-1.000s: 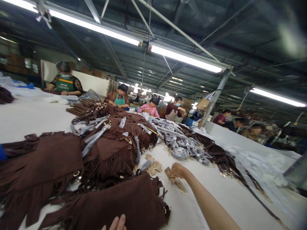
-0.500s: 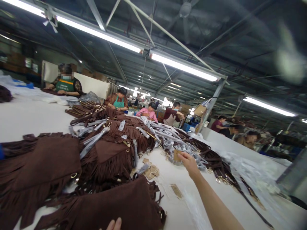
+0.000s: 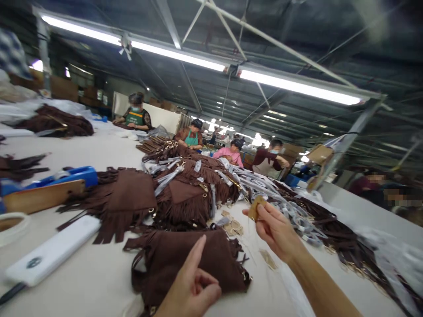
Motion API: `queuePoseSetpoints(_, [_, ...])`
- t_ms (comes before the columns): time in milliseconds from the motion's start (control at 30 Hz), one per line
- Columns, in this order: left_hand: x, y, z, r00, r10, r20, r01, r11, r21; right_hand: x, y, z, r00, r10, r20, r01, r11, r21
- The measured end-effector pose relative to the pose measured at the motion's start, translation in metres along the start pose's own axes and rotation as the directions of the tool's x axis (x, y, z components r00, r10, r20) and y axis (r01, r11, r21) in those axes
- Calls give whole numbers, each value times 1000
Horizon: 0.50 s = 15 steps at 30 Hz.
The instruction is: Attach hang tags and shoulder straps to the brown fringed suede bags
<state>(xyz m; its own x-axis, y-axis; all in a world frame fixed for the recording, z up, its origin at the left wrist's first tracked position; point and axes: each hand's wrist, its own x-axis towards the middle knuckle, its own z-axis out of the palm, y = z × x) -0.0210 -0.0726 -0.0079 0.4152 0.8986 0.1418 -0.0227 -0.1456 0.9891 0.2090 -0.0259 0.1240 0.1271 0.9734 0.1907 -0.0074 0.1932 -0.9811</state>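
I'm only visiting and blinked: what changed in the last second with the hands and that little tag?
The right hand picked a tan tag off the table and raised it. The left hand came up over the nearest brown fringed bag, forefinger out. The bag pile stayed put.

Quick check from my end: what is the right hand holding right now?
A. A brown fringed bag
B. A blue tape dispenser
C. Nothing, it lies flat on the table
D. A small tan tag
D: the right hand is raised above the table and pinches a small tan tag between thumb and fingers, while the fringed bag lies on the table below the left hand.
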Motion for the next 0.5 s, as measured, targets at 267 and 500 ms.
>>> queuePoseSetpoints(267, [-17, 14, 32, 970, -114, 214, 236, 651, -722, -61, 16, 56, 993, 115, 0, -114, 984, 138])
queuePoseSetpoints(500, [-59, 8, 1, 960, -250, 128, 278, 912, -301, -80, 53, 22, 970, 242, -16, -241, 969, 61])
